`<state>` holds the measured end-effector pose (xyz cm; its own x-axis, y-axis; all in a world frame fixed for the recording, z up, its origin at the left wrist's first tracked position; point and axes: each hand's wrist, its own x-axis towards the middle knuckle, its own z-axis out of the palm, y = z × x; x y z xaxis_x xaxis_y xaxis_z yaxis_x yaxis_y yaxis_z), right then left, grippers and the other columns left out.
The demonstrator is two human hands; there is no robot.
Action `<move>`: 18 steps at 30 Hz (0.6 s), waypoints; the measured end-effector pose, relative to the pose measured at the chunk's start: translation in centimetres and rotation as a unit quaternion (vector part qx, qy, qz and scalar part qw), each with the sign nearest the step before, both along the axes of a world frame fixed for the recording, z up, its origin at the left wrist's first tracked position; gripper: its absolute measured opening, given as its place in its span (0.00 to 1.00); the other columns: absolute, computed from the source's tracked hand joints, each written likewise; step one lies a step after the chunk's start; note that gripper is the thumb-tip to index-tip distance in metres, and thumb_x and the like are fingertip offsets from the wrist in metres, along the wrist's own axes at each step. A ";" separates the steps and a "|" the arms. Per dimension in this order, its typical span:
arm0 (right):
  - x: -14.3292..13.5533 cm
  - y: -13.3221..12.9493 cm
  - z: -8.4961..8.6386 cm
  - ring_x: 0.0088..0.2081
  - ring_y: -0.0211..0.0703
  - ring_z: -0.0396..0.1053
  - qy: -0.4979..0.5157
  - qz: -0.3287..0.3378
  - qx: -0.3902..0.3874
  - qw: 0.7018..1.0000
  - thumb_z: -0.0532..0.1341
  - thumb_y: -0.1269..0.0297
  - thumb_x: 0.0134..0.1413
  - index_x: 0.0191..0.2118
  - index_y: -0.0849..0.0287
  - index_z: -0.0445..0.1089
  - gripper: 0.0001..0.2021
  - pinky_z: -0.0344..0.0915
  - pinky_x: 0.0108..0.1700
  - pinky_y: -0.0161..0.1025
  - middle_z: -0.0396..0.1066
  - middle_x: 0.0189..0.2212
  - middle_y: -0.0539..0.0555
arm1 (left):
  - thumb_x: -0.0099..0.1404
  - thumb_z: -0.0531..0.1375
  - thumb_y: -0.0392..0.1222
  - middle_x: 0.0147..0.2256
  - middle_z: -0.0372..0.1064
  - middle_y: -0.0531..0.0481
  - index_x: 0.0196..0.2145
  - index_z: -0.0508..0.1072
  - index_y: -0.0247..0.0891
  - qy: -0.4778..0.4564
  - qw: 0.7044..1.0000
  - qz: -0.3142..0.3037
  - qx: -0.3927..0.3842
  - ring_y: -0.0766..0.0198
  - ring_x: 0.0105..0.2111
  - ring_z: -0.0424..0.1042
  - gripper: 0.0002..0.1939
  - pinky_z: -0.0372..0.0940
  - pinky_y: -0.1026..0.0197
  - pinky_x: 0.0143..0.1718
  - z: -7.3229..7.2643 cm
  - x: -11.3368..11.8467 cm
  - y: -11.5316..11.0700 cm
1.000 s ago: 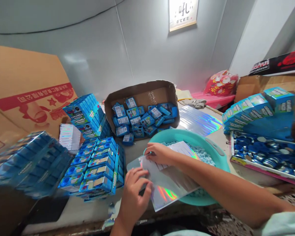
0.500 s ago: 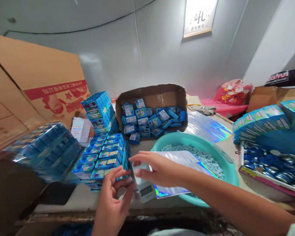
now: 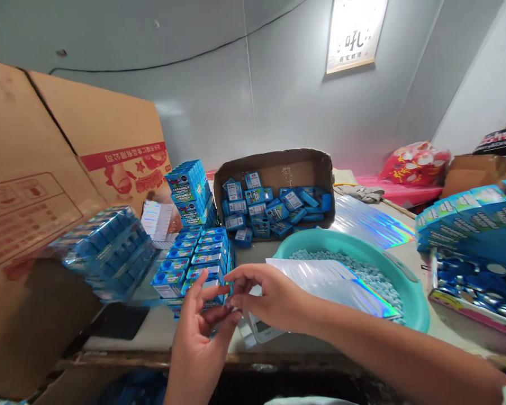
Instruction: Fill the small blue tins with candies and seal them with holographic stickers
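Observation:
My left hand (image 3: 206,318) is held before the stacked blue boxes (image 3: 211,253), fingers curled and thumb toward the fingertips. Its fingertips meet those of my right hand (image 3: 267,295), which is closed in a pinch. Something small and clear seems to be between the two hands, but I cannot make it out. Under my right hand lies a small white scale (image 3: 267,333), partly hidden. Right of it, shiny sheets (image 3: 320,284) rest across a teal basin (image 3: 417,304) of pale blue pellets (image 3: 383,287).
A cardboard box (image 3: 231,169) of loose blue boxes stands behind. Wrapped packs (image 3: 109,253) and a black pad (image 3: 120,320) are at left, beside a large carton (image 3: 118,124). A tray of blue-and-silver round pieces (image 3: 484,281) sits at right.
My right hand has come off the scale's top to meet my left fingertips, its fingers now pinched. The whole view has shifted, so the objects appear farther right.

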<state>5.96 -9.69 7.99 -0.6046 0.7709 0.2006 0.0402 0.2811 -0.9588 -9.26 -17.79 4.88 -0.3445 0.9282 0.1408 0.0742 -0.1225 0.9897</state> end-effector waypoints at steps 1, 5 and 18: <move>-0.2 0.0 0.1 0.32 0.39 0.70 0.005 -0.001 0.007 1.000 0.65 0.68 0.52 0.47 0.62 0.75 0.15 0.66 0.37 0.36 0.74 0.30 0.50 | 0.54 0.71 0.52 0.54 0.68 0.41 0.64 0.57 0.51 0.002 1.000 -0.009 -0.008 0.58 0.38 0.79 0.44 0.74 0.58 0.37 0.1 -0.3 0.3; -0.8 0.9 0.6 0.31 0.38 0.69 0.005 -0.010 0.052 0.999 0.63 0.71 0.52 0.45 0.62 0.76 0.14 0.66 0.37 0.35 0.74 0.30 0.50 | 0.54 0.70 0.54 0.44 0.73 0.44 0.57 0.67 0.41 0.059 0.996 -0.050 -0.040 0.59 0.37 0.77 0.36 0.72 0.60 0.38 1.7 -1.5 2.1; -1.1 6.8 2.9 0.31 0.38 0.69 0.214 -0.122 -0.036 0.969 0.70 0.62 0.43 0.30 0.60 0.79 0.08 0.63 0.35 0.36 0.76 0.27 0.51 | 0.50 0.68 0.65 0.32 0.76 0.47 0.38 0.75 0.37 0.138 0.983 -0.111 -0.039 0.58 0.32 0.76 0.29 0.70 0.57 0.38 5.0 -2.8 8.4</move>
<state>4.81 -2.85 10.93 -0.2767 0.9014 0.3330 -0.3094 0.2445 -0.9190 -12.10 -9.43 9.90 -0.0915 0.9877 0.1268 0.3216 -0.0912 0.9425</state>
